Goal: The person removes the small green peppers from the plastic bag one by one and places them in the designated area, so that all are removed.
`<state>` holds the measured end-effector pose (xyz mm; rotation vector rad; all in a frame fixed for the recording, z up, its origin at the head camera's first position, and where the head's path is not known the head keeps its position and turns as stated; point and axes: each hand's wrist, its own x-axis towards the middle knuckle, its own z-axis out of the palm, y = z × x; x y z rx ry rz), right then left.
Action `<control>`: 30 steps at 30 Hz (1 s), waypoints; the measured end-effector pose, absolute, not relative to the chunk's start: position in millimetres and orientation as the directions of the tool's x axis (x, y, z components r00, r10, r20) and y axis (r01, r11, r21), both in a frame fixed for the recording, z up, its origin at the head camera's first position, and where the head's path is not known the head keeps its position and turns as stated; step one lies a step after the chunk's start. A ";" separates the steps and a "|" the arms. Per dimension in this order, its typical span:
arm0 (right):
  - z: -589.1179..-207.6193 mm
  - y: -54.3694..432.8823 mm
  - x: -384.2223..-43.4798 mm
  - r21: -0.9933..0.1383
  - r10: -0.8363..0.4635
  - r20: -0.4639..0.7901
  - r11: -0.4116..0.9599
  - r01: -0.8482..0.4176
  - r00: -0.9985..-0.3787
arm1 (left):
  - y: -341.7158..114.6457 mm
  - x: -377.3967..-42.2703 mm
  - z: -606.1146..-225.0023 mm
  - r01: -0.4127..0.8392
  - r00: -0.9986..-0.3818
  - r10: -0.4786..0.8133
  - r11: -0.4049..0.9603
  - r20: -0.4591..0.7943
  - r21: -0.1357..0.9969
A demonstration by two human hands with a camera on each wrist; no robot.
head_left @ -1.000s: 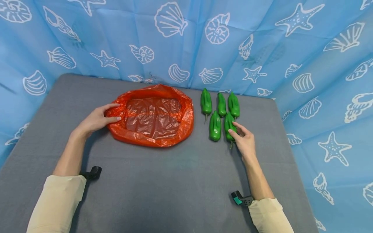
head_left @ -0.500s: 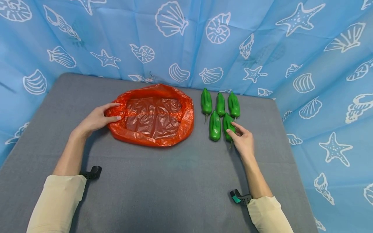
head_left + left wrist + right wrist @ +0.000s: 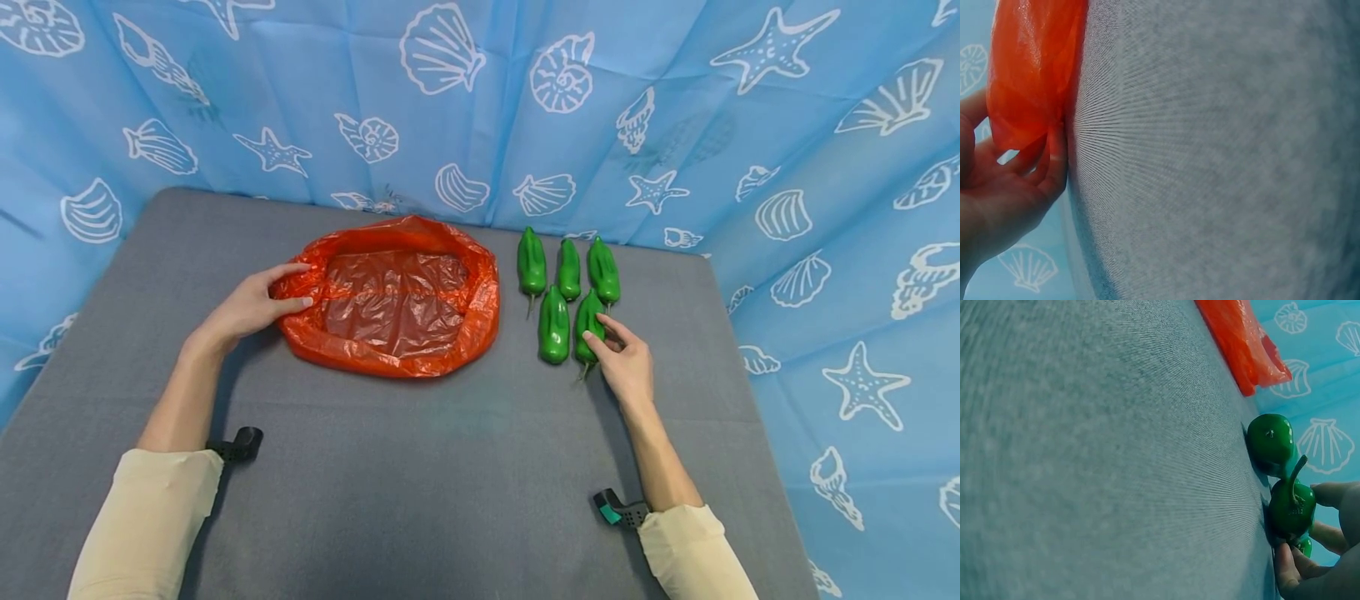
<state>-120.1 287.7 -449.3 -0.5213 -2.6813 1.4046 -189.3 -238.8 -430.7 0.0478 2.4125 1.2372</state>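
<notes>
An orange-red plastic bag [image 3: 405, 367] lies with its mouth spread wide and its rim turned down. At its left side my left hand [image 3: 243, 308] holds the edge, thumb over the rim; in the left wrist view the other fingers reach under the bag [image 3: 1035, 69]. To the right of the bag, my right hand [image 3: 632, 367] pinches a green pepper [image 3: 588, 312] between thumb and fingers. Its stem [image 3: 1297, 472] points toward the right wrist camera. Just left of it lies another green pepper [image 3: 554, 329], and several more green peppers [image 3: 532, 262] form a row behind.
The grey cloth-covered table [image 3: 420, 492] stretches in front of the bag and peppers. A blue curtain [image 3: 495, 125] printed with white shells and starfish hangs along the back and sides, close behind the back row of peppers.
My right hand has shifted slightly left with the pinched pepper, whose stem end has swung to the left. My left hand and the bag look the same.
</notes>
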 end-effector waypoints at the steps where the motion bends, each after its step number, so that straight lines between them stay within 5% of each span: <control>1: -449.1 287.9 -120.0 -0.806 0.325 -0.088 0.533 0.259 -0.942 | -238.6 -189.4 -430.6 -0.158 -0.910 0.220 0.598 -0.351 0.786; 12: -443.7 294.2 -114.5 -0.755 0.317 0.032 0.629 0.185 -0.948 | -235.2 -188.0 -424.4 -0.133 -0.920 0.222 0.599 -0.323 0.789; 30: -432.0 288.9 -120.1 -0.689 0.210 0.256 0.724 -0.026 -0.943 | -231.7 -166.9 -412.5 0.100 -0.944 0.270 0.782 -0.189 0.615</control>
